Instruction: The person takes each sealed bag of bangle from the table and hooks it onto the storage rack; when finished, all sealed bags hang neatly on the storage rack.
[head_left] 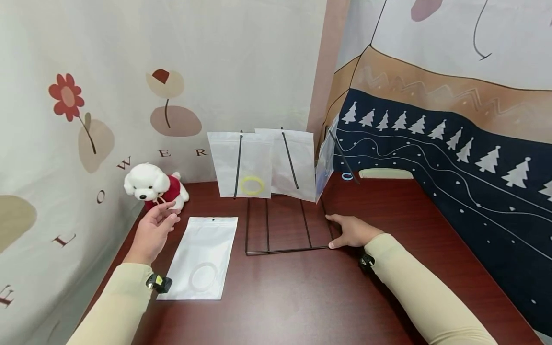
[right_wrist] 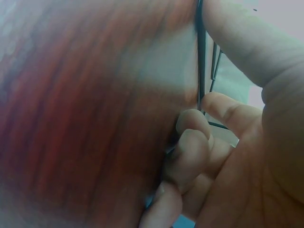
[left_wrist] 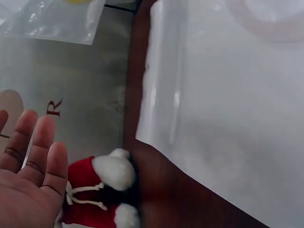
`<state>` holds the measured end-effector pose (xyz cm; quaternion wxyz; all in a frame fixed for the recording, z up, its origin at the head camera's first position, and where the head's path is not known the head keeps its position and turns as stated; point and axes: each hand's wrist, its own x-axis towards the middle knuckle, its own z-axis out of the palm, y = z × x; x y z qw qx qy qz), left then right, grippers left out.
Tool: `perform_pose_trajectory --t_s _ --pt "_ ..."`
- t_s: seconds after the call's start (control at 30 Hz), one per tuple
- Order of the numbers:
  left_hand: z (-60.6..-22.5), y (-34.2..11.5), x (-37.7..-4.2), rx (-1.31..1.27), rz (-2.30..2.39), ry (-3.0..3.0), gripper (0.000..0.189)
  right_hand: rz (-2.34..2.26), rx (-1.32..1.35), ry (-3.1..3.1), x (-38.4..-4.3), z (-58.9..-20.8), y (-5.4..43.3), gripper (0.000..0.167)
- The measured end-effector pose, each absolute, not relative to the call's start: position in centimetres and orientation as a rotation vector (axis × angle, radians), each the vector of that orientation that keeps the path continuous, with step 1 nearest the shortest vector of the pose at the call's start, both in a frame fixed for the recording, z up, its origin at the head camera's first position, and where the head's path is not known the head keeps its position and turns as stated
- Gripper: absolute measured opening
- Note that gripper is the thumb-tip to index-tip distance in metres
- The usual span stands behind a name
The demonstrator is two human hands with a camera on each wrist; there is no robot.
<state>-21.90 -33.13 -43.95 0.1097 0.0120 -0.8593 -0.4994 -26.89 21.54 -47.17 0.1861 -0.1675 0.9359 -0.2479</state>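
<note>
My left hand point(head_left: 152, 231) is raised with its fingers relaxed, holding nothing, between the white plush dog point(head_left: 148, 181) and a white zip bag point(head_left: 211, 249). That bag lies flat on the table with a pale ring point(head_left: 203, 277) showing through it. In the left wrist view the fingers point(left_wrist: 42, 135) are spread near the dog's red clothing. My right hand point(head_left: 354, 231) holds the front right corner of a black wire rack point(head_left: 278, 252), its thumb and forefinger against the wire. In the right wrist view the other fingers point(right_wrist: 187, 154) are curled near the tabletop.
From the rack's prongs hang a bag point(head_left: 224, 158) with a yellow ring, a plain white bag point(head_left: 302, 163) and a clear bag point(head_left: 324, 165) at the right. A blue ring point(head_left: 347, 176) shows behind. Patterned cloth surrounds the brown table point(head_left: 297, 297).
</note>
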Motion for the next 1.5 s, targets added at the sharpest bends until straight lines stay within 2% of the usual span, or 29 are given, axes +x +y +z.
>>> perform_pose_trajectory --t_s 0.4,1.1,1.5 --pt "-45.2 -34.2 -22.0 0.058 -1.457 -2.784 0.060 -0.700 -0.455 2.649 -27.2 -47.7 21.6 0.094" --pt "-47.1 -35.0 -22.2 -0.014 -1.082 -3.122 0.057 -0.706 -0.461 2.642 -27.3 -47.6 21.7 0.094" --pt "-47.0 -35.0 -22.6 0.051 -0.935 -3.295 0.074 -0.698 -0.465 2.648 -27.2 -47.5 21.7 0.093"
